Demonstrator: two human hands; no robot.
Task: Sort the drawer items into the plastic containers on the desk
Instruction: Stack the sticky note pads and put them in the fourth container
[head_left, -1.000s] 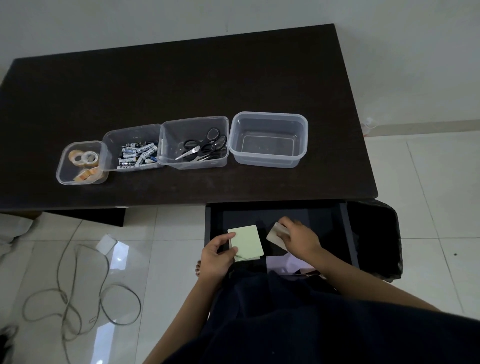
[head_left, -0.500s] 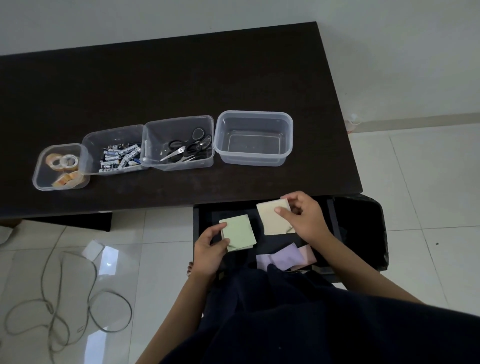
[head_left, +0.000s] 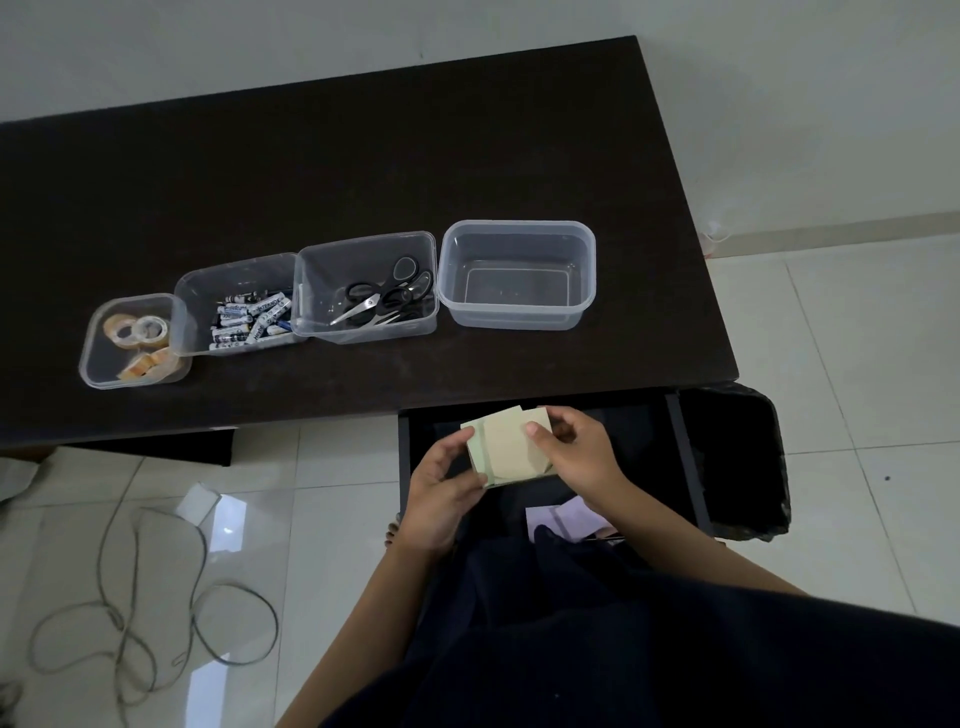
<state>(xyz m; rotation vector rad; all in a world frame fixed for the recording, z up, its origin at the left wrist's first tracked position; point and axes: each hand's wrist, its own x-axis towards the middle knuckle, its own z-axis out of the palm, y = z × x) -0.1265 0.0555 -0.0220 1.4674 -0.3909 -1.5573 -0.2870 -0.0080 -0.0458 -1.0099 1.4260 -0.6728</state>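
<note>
Above the open black drawer (head_left: 675, 457), both hands hold a stack of sticky note pads. A beige pad (head_left: 506, 441) lies on top of a pale green pad (head_left: 475, 447). My left hand (head_left: 441, 493) grips the stack's left edge and my right hand (head_left: 576, 452) pinches its right side. Purple and pink pads (head_left: 566, 522) lie in the drawer below. Four clear containers line the dark desk: tape rolls (head_left: 132, 338), batteries (head_left: 249, 317), scissors (head_left: 384, 296), and an empty container (head_left: 517, 228).
A black bin with a liner (head_left: 737, 462) stands right of the drawer. A grey cable (head_left: 130, 613) and a white square piece (head_left: 197, 501) lie on the tiled floor at left. My dark clothing (head_left: 623, 649) fills the lower frame.
My right hand lifted the beige pad out of the drawer and brought it left onto the green pad in my left hand. Both pads are now stacked between the hands.
</note>
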